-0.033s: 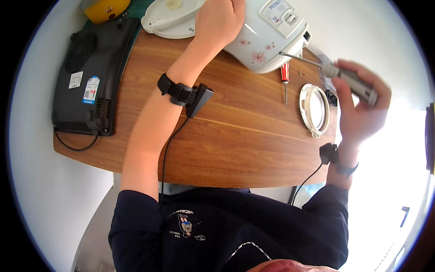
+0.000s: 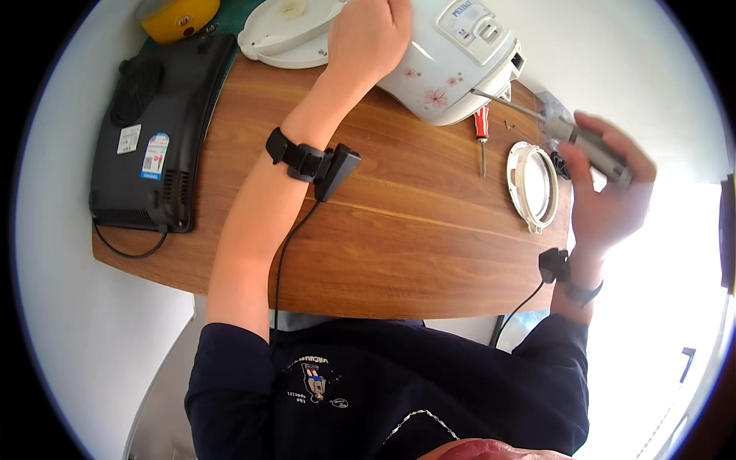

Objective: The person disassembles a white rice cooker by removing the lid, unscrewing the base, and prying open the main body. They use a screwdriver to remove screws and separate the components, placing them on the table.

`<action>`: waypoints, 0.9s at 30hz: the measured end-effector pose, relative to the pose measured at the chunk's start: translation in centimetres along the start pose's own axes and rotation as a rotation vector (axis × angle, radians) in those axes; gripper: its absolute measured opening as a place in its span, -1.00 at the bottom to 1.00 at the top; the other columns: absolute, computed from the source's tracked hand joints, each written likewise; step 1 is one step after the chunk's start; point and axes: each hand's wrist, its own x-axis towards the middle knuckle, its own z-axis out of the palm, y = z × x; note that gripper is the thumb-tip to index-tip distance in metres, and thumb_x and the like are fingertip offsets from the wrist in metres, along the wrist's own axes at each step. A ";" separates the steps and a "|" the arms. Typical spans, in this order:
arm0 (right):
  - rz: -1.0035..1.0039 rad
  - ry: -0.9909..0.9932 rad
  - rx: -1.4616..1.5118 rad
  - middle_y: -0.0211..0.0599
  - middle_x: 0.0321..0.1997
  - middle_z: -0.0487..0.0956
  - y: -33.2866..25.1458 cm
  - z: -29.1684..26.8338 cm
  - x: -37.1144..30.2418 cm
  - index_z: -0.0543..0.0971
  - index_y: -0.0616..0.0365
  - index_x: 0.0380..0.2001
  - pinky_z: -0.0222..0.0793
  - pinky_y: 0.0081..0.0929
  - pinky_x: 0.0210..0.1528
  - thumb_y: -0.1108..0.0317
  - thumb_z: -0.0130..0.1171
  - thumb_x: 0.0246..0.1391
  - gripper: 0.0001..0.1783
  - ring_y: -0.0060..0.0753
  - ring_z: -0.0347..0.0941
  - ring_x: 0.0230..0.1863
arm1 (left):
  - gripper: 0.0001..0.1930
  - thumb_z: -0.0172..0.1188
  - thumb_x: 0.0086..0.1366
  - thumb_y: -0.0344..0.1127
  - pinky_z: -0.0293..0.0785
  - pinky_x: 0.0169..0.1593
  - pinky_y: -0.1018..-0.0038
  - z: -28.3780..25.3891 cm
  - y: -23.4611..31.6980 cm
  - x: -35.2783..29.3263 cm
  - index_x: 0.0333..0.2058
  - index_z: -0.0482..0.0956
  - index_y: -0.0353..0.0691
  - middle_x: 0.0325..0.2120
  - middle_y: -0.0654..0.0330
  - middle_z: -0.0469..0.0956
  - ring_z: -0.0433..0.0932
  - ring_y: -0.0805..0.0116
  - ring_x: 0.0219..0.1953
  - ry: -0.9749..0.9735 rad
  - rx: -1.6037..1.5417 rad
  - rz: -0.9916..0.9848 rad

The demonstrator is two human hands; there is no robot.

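A white rice cooker (image 2: 452, 73) with pink flower prints lies tilted at the top of the view. My right hand (image 2: 613, 192) is closed around the thick grey handle of a screwdriver (image 2: 590, 149). Its long shaft points left, and the tip meets the cooker's side near the base rim. At the cooker's left side, my left hand (image 2: 368, 42) is curled shut. Its fingertips are hidden near the upper edge, so what they grip cannot be made out.
A red-handled screwdriver (image 2: 481, 126) and a round white lid part (image 2: 531, 188) lie on the wooden table (image 2: 399, 253). Small screws (image 2: 510, 124) sit nearby. A black induction cooker (image 2: 161, 130) stands at left, below a yellow pot (image 2: 180, 19). A white oval tray (image 2: 287, 38) lies behind.
My right hand and the grey screwdriver's handle have shifted slightly down, while the tip stays at the cooker. My left hand has barely moved.
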 end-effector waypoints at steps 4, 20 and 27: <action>0.051 -0.047 -0.257 -0.23 -0.18 0.74 -0.6 -1.3 -3.2 0.46 0.11 -0.16 0.63 -0.54 -0.22 0.39 0.62 -0.14 -0.46 -0.33 0.71 -0.23 | -0.61 -0.07 0.53 -0.15 0.44 -0.24 0.01 -0.4 0.1 -0.2 -0.26 0.53 -0.43 -0.42 -0.29 0.59 0.57 -0.33 -0.30 0.003 0.089 -0.040; 0.152 -0.396 -0.377 -0.36 -0.44 0.57 6.8 -2.7 -2.0 0.62 -0.09 0.12 0.38 -0.32 -0.41 0.25 0.21 0.30 -0.65 -0.31 0.46 -0.50 | -0.41 0.33 0.35 -0.01 0.49 0.03 0.42 -0.2 2.8 -0.5 0.09 0.47 -0.44 -0.04 0.06 0.62 0.57 0.35 -0.04 -0.378 -0.613 -0.418; 0.081 -0.467 -0.500 -0.34 -0.46 0.57 6.7 -2.4 -0.9 0.62 -0.13 0.15 0.39 -0.36 -0.40 0.29 0.16 0.31 -0.63 -0.36 0.49 -0.46 | -0.46 0.31 0.40 -0.07 0.49 0.05 0.43 0.3 2.2 -0.9 0.11 0.43 -0.39 -0.01 0.10 0.61 0.56 0.39 -0.03 -0.399 -0.780 -0.412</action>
